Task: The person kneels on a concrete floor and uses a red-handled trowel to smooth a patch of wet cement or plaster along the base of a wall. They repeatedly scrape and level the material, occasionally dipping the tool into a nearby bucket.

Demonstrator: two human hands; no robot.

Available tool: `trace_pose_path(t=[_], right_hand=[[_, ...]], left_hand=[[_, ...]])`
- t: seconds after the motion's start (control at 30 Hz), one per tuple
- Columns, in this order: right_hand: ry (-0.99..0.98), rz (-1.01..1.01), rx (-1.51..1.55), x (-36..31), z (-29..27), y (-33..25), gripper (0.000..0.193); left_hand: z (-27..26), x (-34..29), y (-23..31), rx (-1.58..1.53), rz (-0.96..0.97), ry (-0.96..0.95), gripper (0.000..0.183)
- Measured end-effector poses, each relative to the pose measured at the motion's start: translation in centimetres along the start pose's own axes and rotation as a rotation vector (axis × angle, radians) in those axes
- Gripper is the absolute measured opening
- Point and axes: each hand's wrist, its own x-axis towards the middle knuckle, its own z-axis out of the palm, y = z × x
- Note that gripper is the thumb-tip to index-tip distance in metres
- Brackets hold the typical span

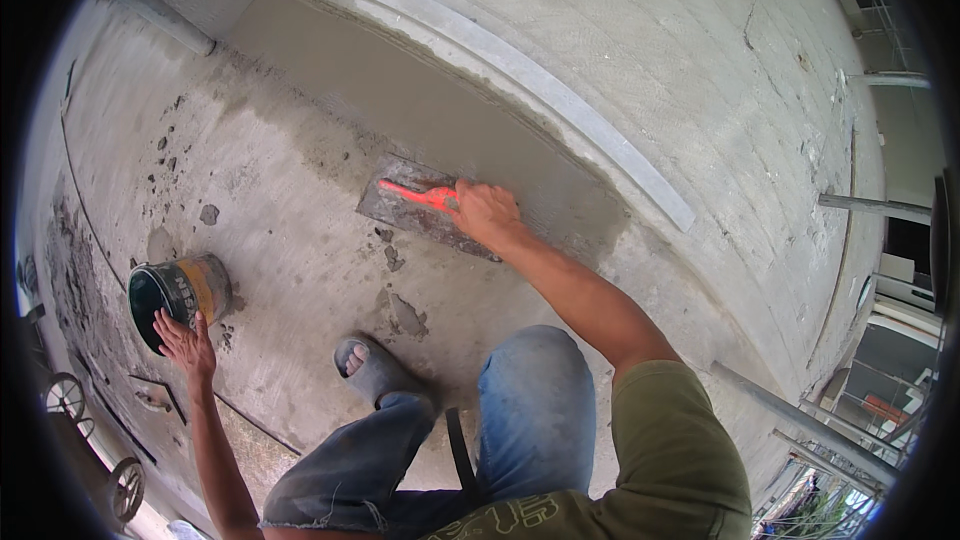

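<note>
My right hand (488, 213) is wrapped round the red handle of a rectangular plastering trowel (405, 205). The trowel's grey, mortar-stained blade lies on the near edge of a strip of wet mortar (400, 90) on the concrete. To the left, my left hand (184, 343) reaches out with its fingers spread and holds nothing. It overlaps the rim of a bucket (213, 285) with a dark inside and a yellow and black label; whether it touches the rim I cannot tell. The bucket leans or lies with its mouth to the left.
A long pale straightedge (560, 120) borders the mortar's far side. Metal poles (160, 10) stand at the far left and right. Mortar crumbs (209, 214) dot the floor. A flat tool with a handle (152, 398) lies below the bucket, near spoked wheels (126, 488). My sandalled foot (372, 368) is close by.
</note>
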Motion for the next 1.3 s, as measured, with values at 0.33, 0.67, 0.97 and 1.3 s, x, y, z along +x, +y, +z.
trace_pose_path(t=[0.33, 0.67, 0.97, 1.3], right_hand=[[0.030, 0.290, 0.309, -10.8, -2.6, 3.9, 0.036], [0.034, 0.719, 0.602, -18.2, -5.0, 7.2, 0.045], [0.248, 0.872, 0.570, -17.2, -2.3, 4.4, 0.048], [0.573, 1.022, 0.555, -9.8, 3.9, 0.3, 0.047]], left_hand=[[0.2, 0.3, -1.2, -0.039, 0.003, -0.035, 0.084], [-2.5, 7.8, 0.6, -0.036, 0.268, 0.209, 0.074], [-1.7, 8.2, 1.7, -0.080, 0.246, 0.168, 0.079], [-1.2, 8.8, 1.3, -0.023, 0.242, 0.154, 0.075]])
